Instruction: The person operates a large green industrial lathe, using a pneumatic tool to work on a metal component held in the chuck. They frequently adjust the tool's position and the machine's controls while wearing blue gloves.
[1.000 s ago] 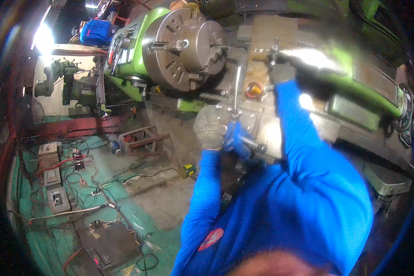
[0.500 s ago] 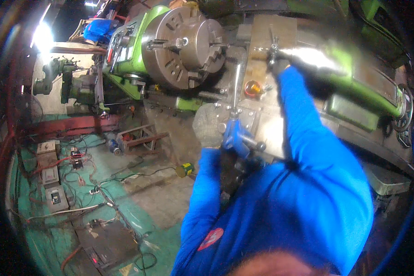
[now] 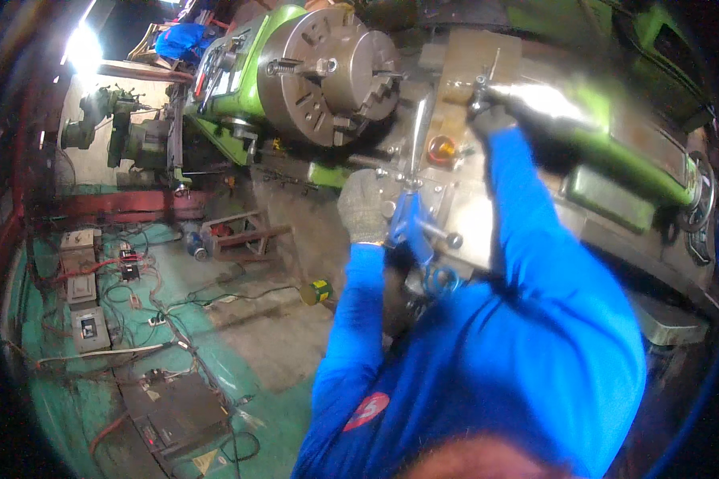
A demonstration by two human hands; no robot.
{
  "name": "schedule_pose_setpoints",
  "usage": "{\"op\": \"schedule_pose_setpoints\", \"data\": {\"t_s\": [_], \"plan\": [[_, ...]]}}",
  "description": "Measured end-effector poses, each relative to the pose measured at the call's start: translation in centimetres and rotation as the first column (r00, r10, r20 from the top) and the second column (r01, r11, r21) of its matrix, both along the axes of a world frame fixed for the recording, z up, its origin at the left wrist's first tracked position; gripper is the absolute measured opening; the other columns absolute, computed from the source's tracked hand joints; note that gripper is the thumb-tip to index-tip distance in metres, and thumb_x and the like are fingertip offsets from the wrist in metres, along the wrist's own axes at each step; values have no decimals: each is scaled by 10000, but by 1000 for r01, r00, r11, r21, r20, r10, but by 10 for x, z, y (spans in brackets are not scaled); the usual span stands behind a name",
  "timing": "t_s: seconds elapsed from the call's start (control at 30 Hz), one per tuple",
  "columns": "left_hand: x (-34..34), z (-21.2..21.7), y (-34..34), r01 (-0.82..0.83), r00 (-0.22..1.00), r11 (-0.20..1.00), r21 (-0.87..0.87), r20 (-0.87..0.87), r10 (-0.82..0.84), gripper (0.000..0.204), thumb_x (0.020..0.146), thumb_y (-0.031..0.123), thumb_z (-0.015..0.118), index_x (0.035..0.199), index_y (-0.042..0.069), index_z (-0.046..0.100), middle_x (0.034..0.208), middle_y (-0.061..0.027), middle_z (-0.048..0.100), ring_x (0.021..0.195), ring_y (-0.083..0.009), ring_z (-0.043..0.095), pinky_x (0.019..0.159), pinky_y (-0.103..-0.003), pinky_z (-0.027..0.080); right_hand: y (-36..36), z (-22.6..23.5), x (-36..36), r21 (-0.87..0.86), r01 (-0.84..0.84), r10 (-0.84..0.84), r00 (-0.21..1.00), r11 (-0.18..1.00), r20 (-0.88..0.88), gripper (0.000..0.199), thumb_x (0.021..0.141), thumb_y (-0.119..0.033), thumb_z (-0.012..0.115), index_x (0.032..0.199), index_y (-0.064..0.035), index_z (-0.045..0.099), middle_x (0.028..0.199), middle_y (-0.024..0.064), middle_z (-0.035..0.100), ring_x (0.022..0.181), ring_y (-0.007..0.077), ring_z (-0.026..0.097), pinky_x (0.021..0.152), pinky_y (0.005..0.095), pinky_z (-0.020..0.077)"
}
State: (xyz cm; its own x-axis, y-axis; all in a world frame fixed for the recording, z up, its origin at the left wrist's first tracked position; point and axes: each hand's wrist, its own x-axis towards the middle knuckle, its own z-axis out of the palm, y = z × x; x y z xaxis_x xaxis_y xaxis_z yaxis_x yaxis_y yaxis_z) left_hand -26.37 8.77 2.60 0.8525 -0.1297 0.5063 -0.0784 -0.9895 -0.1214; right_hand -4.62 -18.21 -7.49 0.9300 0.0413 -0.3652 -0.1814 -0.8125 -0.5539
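My left hand (image 3: 361,206), in a grey knitted glove, rests at the near left edge of the lathe carriage (image 3: 465,227), just left of a blue air blow gun (image 3: 410,227). Its fingertips are hidden, so I cannot tell whether it grips anything. The blow gun lies over the carriage, its slim metal nozzle pointing away from me. My right hand (image 3: 494,120), also gloved, reaches to a small metal lever (image 3: 481,82) on the far side; blur and shadow hide its fingers. An amber-topped round fitting (image 3: 441,149) sits between the hands.
A large lathe chuck (image 3: 327,76) stands beyond my left hand, beside the green headstock (image 3: 233,132). At right is the green tailstock (image 3: 631,152). Cables and grey boxes (image 3: 92,329) lie on the green floor at left, with a green-yellow can (image 3: 317,292) nearer.
The whole view has shifted slightly. My left hand has moved a little up along the carriage edge, and a coiled blue hose now shows below the blow gun. My right hand stays by the lever.
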Motion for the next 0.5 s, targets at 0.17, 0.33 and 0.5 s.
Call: {"op": "schedule_pose_setpoints", "data": {"t_s": [0.17,0.33,0.5], "plan": [[1,-1,4,-17,997,998,-62,-80,12,359,850,288,730,1132,76,661,1118,-156,669,1027,-364,659,864,-495,546,-2,-9,13,-8,-87,85,987,996,-135,597,1023,-423,379,1505,-87,484,1576,279,397,1441,446,435,1192,522,355],[2,21,-12,58,998,998,3,-36,-58,378,836,320,748,1112,72,674,1077,-155,674,977,-373,666,848,-491,552,4,-61,32,-64,-52,42,988,997,-147,571,1021,-412,412,1486,-95,511,1534,285,454,1411,431,481,1178,486,388],[-1,1,3,30,1000,997,-68,11,-29,384,825,343,755,1099,81,689,1050,-143,679,951,-354,671,831,-483,555,7,7,-13,-98,-71,71,997,993,-3,438,1005,-322,452,1303,-86,670,1386,282,591,1284,436,584,1100,490,463]]}}
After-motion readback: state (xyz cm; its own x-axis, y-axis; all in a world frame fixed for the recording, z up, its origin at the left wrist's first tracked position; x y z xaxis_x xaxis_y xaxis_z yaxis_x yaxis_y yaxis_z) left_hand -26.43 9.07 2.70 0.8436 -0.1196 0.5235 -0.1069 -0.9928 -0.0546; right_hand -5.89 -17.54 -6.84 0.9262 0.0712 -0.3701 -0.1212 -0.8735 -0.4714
